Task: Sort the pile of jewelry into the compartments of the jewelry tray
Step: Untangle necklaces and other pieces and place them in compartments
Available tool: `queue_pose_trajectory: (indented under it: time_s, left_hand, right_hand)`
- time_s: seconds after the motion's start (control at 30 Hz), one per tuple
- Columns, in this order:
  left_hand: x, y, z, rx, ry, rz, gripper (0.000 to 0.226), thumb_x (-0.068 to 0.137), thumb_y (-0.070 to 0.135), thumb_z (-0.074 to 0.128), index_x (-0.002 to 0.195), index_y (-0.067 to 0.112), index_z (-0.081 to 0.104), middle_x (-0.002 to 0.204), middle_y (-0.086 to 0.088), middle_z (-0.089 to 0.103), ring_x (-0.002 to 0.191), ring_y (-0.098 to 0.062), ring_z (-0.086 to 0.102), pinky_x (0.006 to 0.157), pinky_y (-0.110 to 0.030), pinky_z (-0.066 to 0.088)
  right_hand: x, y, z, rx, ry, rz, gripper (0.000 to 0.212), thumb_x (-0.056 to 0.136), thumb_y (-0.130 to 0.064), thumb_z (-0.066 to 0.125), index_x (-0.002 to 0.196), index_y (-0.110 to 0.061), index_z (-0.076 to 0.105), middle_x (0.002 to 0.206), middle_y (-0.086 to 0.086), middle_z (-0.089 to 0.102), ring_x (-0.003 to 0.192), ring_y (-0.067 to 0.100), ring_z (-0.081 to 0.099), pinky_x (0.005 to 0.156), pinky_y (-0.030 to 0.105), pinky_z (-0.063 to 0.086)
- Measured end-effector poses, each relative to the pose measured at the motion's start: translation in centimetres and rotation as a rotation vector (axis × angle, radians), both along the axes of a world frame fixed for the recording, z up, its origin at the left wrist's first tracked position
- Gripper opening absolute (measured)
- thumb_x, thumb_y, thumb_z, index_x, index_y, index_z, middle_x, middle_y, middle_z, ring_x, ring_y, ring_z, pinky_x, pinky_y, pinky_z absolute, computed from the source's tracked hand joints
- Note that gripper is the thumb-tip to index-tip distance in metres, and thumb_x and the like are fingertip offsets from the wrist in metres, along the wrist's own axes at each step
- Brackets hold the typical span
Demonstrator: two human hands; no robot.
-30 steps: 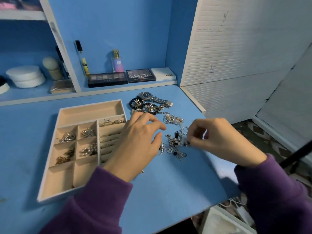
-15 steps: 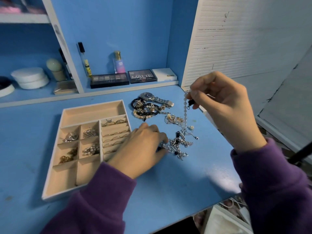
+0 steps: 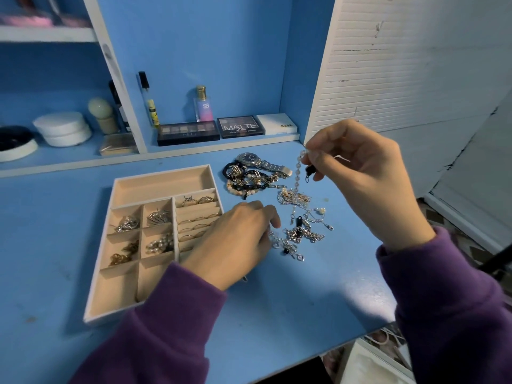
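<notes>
Nearest me, the left hand point(image 3: 235, 245) lies over the right edge of the tray point(image 3: 163, 185), fingers curled onto the pile point(image 3: 302, 231) just right of it; I cannot tell whether they grip anything. Farther right, the raised right hand point(image 3: 360, 173) pinches a bead chain point(image 3: 297, 176) that hangs into the pile.

View: one wide-angle head-worn camera.
Facing: forward and down onto flat blue desk top point(image 3: 277, 314).
Nearness: close; beige compartmented jewelry tray point(image 3: 163, 189) left of centre.
</notes>
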State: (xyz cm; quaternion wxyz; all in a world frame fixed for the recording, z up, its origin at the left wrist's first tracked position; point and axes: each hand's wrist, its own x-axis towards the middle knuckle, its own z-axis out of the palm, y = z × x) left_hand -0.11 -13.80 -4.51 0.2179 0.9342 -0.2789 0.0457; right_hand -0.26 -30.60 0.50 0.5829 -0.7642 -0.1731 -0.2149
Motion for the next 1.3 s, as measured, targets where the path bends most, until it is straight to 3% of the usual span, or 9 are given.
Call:
queue_pose_trajectory:
  time_s: [0.13,0.33,0.47,0.53,0.63,0.8,0.93,1.07,1.3]
  left_hand:
    - [-0.1,0.3,0.7,-0.099,-0.004,0.011,0.03,0.089,0.002,0.048,0.112,0.02,0.056,0.089,0.006,0.055,0.085,-0.015,0.058,0.077,-0.036,0.047]
    - [-0.2,0.3,2.1,-0.359,0.021,0.058,0.021,0.086,0.005,0.054,0.098,0.022,0.059,0.081,0.012,0.057,0.077,-0.006,0.059,0.075,-0.024,0.047]
    - [-0.3,0.4,3.0,-0.501,0.073,0.088,0.021,0.086,0.006,0.055,0.093,0.025,0.058,0.082,0.01,0.06,0.074,-0.008,0.063,0.069,-0.018,0.05]
    - [-0.3,0.5,3.4,-0.565,0.103,0.083,0.019,0.087,0.007,0.056,0.093,0.024,0.059,0.082,0.007,0.061,0.075,-0.011,0.065,0.074,-0.022,0.052]
    - [-0.2,0.6,3.8,-0.626,0.111,0.087,0.017,0.086,0.009,0.058,0.092,0.025,0.06,0.078,0.008,0.062,0.072,-0.011,0.066,0.086,-0.04,0.052]
    - [0.0,0.7,4.2,-0.687,0.117,0.094,0.018,0.086,0.006,0.057,0.09,0.023,0.061,0.072,0.01,0.059,0.064,-0.006,0.064,0.074,-0.038,0.056]
    - [0.2,1.0,4.2,-0.721,0.137,0.096,0.019,0.086,0.004,0.057,0.09,0.022,0.061,0.072,0.01,0.059,0.065,-0.006,0.066,0.075,-0.035,0.057]
    - [0.2,1.4,4.3,-0.764,0.161,0.087,0.019,0.086,0.003,0.057,0.09,0.021,0.061,0.074,0.008,0.06,0.065,-0.009,0.067,0.075,-0.033,0.057]
    - [0.6,2.4,4.0,-0.738,0.127,0.143,0.02,0.086,0.006,0.057,0.089,0.025,0.06,0.079,0.006,0.062,0.066,-0.008,0.066,0.074,-0.029,0.056]
  right_hand:
    - [0.1,0.0,0.0,-0.005,-0.006,0.001,0.011,0.085,0.005,0.056,0.083,-0.005,0.06,0.076,0.013,0.064,0.071,0.016,0.062,0.063,0.026,0.051]
    - [0.1,0.1,-0.2,-0.039,0.005,-0.016,0.011,0.085,0.004,0.056,0.083,-0.006,0.061,0.074,0.009,0.064,0.07,0.016,0.062,0.062,0.027,0.05]
    - [0.2,0.0,-0.7,-0.186,0.089,-0.03,0.018,0.084,0.002,0.055,0.08,-0.014,0.063,0.074,0.014,0.063,0.073,0.029,0.061,0.065,0.041,0.05]
    - [0.2,0.1,-1.2,-0.29,0.166,0.002,0.023,0.084,0.001,0.052,0.081,-0.018,0.066,0.074,0.018,0.061,0.071,0.031,0.058,0.068,0.045,0.05]
    - [0.3,0.4,-2.3,-0.39,0.318,0.05,0.032,0.084,-0.001,0.045,0.079,-0.022,0.069,0.065,0.02,0.053,0.06,0.025,0.05,0.062,0.042,0.046]
    - [0.1,1.0,-4.1,-0.386,0.495,0.106,0.038,0.085,-0.008,0.04,0.074,-0.029,0.07,0.06,0.009,0.036,0.058,0.021,0.034,0.059,0.032,0.031]
    - [-0.1,1.5,-5.0,-0.396,0.551,0.164,0.028,0.086,-0.007,0.049,0.086,-0.025,0.071,0.045,-0.01,0.032,0.049,0.011,0.028,0.049,0.023,0.026]
    - [-0.5,2.1,-5.3,-0.399,0.469,0.173,0.009,0.082,-0.024,0.066,0.091,-0.025,0.069,0.046,-0.01,0.023,0.047,0.007,0.023,0.047,0.018,0.02]
    - [-0.2,1.8,-4.4,-0.297,0.435,0.115,0.017,0.079,-0.029,0.07,0.076,-0.013,0.071,0.058,0.01,0.028,0.054,0.019,0.025,0.05,0.027,0.022]
